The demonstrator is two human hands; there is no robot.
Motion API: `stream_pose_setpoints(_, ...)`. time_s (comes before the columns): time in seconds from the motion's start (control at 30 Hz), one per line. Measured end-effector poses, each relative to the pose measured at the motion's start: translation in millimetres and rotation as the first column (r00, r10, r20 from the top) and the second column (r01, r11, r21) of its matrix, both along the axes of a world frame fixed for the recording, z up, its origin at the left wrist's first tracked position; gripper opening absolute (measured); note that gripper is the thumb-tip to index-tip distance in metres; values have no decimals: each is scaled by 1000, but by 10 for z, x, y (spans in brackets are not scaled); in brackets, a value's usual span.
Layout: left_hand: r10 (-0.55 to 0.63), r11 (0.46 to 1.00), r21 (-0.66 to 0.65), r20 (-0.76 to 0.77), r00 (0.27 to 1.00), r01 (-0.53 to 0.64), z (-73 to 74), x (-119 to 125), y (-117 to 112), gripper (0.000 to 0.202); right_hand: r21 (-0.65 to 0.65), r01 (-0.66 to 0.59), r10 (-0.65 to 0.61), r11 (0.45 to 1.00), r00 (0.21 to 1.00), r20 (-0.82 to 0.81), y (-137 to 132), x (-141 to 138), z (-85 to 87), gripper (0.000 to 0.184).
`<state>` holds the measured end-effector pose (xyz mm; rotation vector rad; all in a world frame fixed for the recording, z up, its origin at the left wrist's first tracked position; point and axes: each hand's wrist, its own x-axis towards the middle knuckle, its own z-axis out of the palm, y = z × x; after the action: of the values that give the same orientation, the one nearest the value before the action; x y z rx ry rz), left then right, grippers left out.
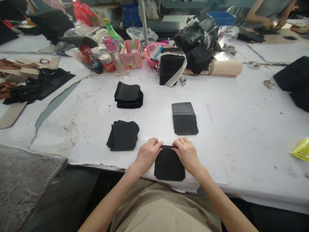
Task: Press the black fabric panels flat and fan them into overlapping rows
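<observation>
A black sheet piece (169, 165) with cut corners lies at the table's front edge, its far edge showing a narrow folded-looking strip. My left hand (150, 152) pinches the far left corner between thumb and fingers. At the far right corner, my right hand (187, 151) pinches the same piece. Just beyond my right hand is a fanned stack of black pieces with grey backs (185, 124). To the left of my hands sits a loose stack of black pieces (124, 136), and behind it a taller black stack (128, 94).
Across the back stand a pink box (132, 56), a green bottle (111, 30), a pink basin (151, 53), a strapped black bundle (172, 66) and a beige roll (225, 68). A yellow packet (301, 149) lies right. Another person's hands (274, 24) work at the far right.
</observation>
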<state>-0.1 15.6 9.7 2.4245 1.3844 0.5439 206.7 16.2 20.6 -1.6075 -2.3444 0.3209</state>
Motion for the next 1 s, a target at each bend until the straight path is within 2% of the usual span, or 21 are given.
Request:
stream_pose_setpoints(0.07, -27, 1000, 15, -31, 999, 27, -11, 26, 45, 12, -7, -22, 22, 1000, 999, -24, 14, 10, -1, 9)
stream_pose_setpoints(0.2, -38, 997, 64, 16, 999, 37, -39, 37, 70, 7, 18, -52, 53, 999, 992, -112, 11, 47, -55, 3)
stream_pose_setpoints(0.33, -83, 988, 135, 10, 997, 81, -90, -5, 50, 12, 67, -126, 137, 990, 969, -203, -19, 109, -144, 11)
stream_pose_setpoints(0.53, -205, 948, 232, -71, 976, 216, -117, -76, 28, 12, 145, -184, 221, 972, 923, -316, -39, 172, -244, 21)
stream_pose_setpoints(0.8, -266, 912, 276, -166, 950, 304, -65, -84, 37, 14, 74, -301, 306, 951, 874, -378, 34, 278, -219, 25)
stream_pose_setpoints(1.0, -289, 903, 260, -218, 932, 341, -48, -90, 50, 15, 56, -314, 312, 948, 877, -366, 29, 300, -213, 25)
